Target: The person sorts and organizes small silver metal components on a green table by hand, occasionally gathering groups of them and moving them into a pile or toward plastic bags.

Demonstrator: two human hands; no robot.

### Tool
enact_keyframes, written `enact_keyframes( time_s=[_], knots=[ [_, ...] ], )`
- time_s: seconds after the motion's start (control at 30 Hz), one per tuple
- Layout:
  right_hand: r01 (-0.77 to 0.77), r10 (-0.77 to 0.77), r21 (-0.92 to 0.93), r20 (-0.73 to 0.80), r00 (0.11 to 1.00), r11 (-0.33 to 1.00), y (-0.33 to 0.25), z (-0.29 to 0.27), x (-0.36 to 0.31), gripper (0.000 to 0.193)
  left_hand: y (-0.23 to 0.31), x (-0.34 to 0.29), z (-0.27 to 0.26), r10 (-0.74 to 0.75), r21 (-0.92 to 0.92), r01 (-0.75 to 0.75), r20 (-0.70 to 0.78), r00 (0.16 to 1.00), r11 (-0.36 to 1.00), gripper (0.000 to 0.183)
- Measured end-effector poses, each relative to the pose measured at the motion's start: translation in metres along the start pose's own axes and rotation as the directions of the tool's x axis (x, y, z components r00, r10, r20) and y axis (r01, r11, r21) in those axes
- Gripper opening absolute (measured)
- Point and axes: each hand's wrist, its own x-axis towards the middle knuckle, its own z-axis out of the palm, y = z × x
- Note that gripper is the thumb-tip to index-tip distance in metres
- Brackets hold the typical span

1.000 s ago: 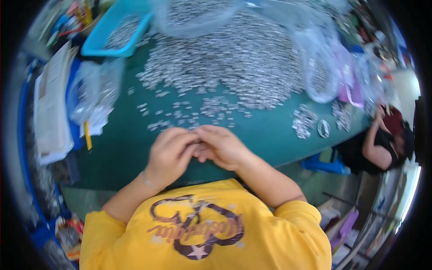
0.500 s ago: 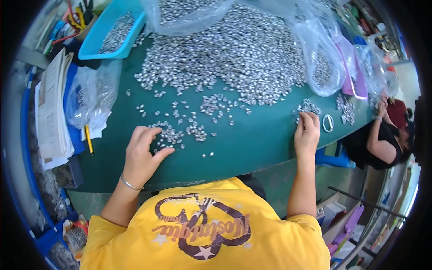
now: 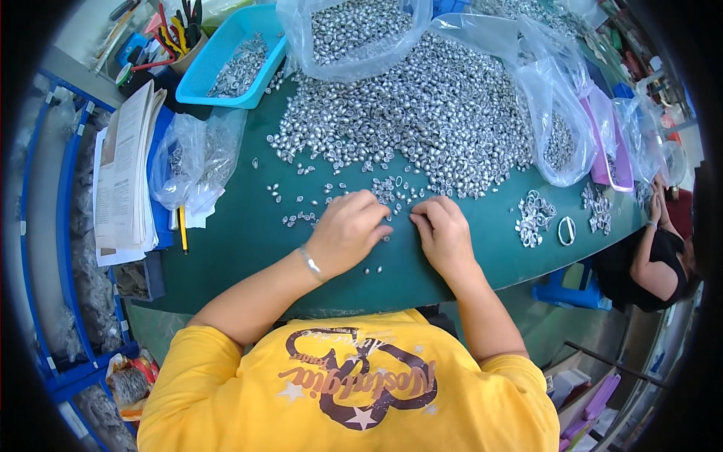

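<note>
The loose silver pieces (image 3: 390, 188) lie on the green table (image 3: 248, 256) just beyond both hands, with some in the space between them. The left hand (image 3: 346, 235) is partly closed, its fingers curled down over the edge of the scatter and its thumb near one piece; I cannot tell whether it has hold of anything. The right hand (image 3: 447, 237) has thumb and forefinger drawn close together at the tips (whether a piece sits between them, I cannot tell). Two more pieces (image 3: 373, 270) lie nearer the body, below the left hand.

The left hand hides part of the scatter. Beyond it spreads a large heap of silver pieces (image 3: 422, 113). To the right, well apart from the hands, lie two small piles of silver parts (image 3: 534, 220), with a pale ring (image 3: 566, 231) between them. On the left are a stack of papers (image 3: 124, 177) and a yellow pencil (image 3: 183, 230). A co-worker (image 3: 661, 260) sits at the far right.

A blue basket (image 3: 190, 94) at upper left holds silver parts, and a clear bag (image 3: 301, 56) beside it is full of similar pieces. Another clear bag (image 3: 553, 172), right of the heap, contains more. Next to that stands a purple basket (image 3: 619, 181).
</note>
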Motion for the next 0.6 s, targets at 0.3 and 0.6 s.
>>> enact_keyframes(
  time_s=[0.3,0.6],
  knots=[
    [-0.555,0.578,0.748,0.285,0.764,0.364,0.003,-0.023,-0.013,0.007,-0.003,0.011,0.008,-0.384,-0.382,0.408,0.142,0.912,0.829,0.005],
    [-0.705,0.508,0.66,0.527,0.681,0.26,0.007,-0.025,0.005,0.006,-0.01,0.019,0.015,-0.05,-0.165,0.064,0.088,0.995,0.984,0.017]
  ],
)
